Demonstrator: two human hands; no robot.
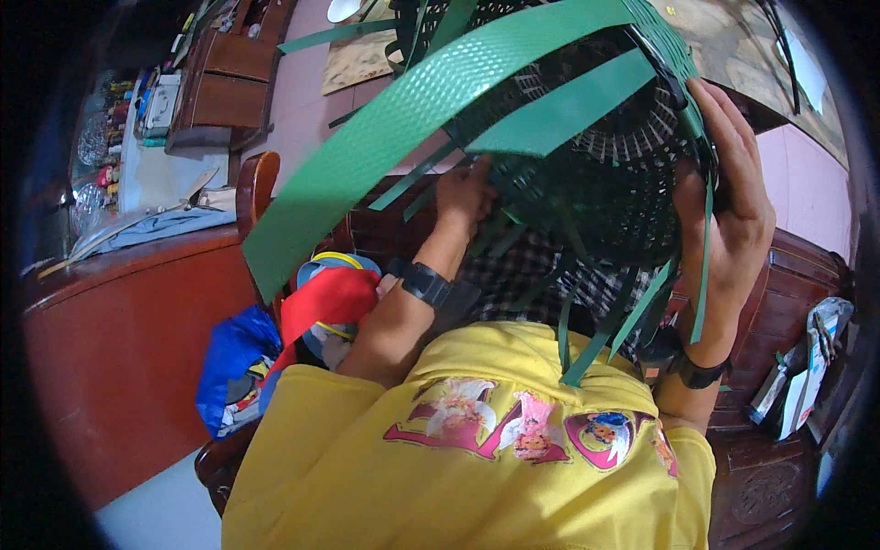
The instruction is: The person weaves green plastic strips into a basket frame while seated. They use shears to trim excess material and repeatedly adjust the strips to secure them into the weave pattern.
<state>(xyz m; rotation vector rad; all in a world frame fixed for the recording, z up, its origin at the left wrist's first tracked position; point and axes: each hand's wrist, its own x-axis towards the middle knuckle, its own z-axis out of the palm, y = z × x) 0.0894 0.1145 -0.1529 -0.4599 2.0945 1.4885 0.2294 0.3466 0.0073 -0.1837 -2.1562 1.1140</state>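
Observation:
A dark green basket (598,199) woven from plastic strapping is held up over my lap, its open side tilted toward me. Loose strap ends hang from its rim, and one broad green strap (412,137) arches across the front, close to the camera. My right hand (732,165) grips the basket's right side, fingers outside and thumb near the inner wall. At the left side, my left hand (466,192) has its fingers curled on the rim; the exact strip under its fingertips is partly hidden.
A stone-topped table (729,48) lies ahead, with another dark woven basket (454,27) at its edge. To the left are a wooden chair post (256,182), a red cabinet (137,344), a blue bag (237,361) and red cloth (330,295). Carved wooden furniture (763,481) stands right.

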